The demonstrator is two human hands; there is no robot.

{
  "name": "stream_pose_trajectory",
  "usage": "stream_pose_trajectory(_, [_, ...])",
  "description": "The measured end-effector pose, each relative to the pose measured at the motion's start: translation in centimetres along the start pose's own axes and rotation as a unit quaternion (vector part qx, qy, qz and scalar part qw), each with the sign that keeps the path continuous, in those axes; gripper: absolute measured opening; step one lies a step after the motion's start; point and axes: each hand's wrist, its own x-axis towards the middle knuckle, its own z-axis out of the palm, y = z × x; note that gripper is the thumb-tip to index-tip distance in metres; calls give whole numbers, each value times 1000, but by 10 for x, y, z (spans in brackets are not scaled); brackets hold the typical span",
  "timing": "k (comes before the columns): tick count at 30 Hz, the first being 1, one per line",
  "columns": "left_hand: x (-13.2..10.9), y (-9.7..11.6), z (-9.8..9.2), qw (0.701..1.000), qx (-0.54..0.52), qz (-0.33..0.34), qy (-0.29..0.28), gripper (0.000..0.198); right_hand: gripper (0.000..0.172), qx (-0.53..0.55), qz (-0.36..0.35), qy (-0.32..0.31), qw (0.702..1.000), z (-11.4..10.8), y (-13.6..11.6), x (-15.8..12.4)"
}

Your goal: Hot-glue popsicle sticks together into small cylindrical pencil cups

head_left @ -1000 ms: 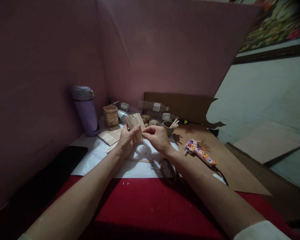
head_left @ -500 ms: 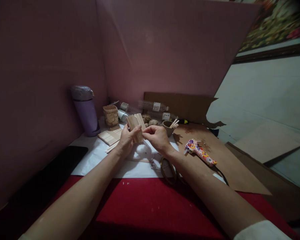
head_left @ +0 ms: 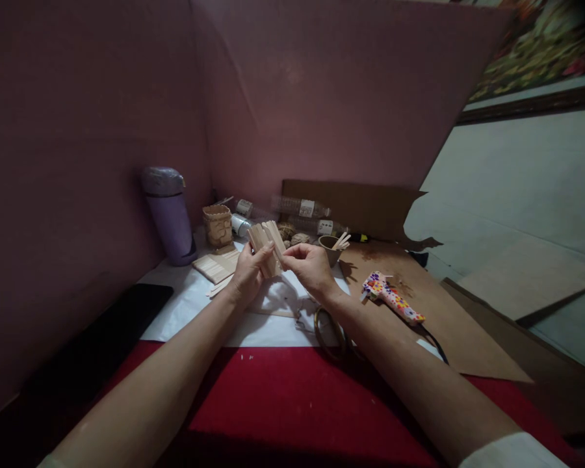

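My left hand [head_left: 249,269] is closed around a panel of flat craft sticks [head_left: 269,250] set side by side, holding it tilted above the white sheet. The thumb lies across the front of the panel. At the panel's right edge, my right hand [head_left: 308,265] has thumb and forefinger pinched together. What sits between those fingertips is too small to make out. A small shiny spot shows on the panel close to them. Behind the hands stands a cup [head_left: 329,249] with several craft sticks [head_left: 342,241] poking out.
A glue gun [head_left: 392,299] with a flowered pattern lies on brown cardboard [head_left: 461,338] at right. Scissors [head_left: 329,331] lie by my right forearm. A stick-covered panel [head_left: 215,266], small woven-looking basket [head_left: 217,225], purple tumbler [head_left: 169,221] and plastic bottles [head_left: 302,208] stand or lie behind.
My right hand's pinched fingertips have shifted slightly right along the panel's edge. My left hand keeps the panel in nearly the same place. The whole view has moved a little.
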Motion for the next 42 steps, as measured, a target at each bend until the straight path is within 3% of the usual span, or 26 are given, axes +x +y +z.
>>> stream_pose_trajectory(37, [1, -1, -1, 1000, 0, 11, -5, 56, 6, -18, -43, -9, 999, 0, -3, -3])
stream_pose_trajectory(42, [1, 0, -1, 1000, 5, 8, 1, 58, 5, 26, -18, -21, 999, 1, -1, -1])
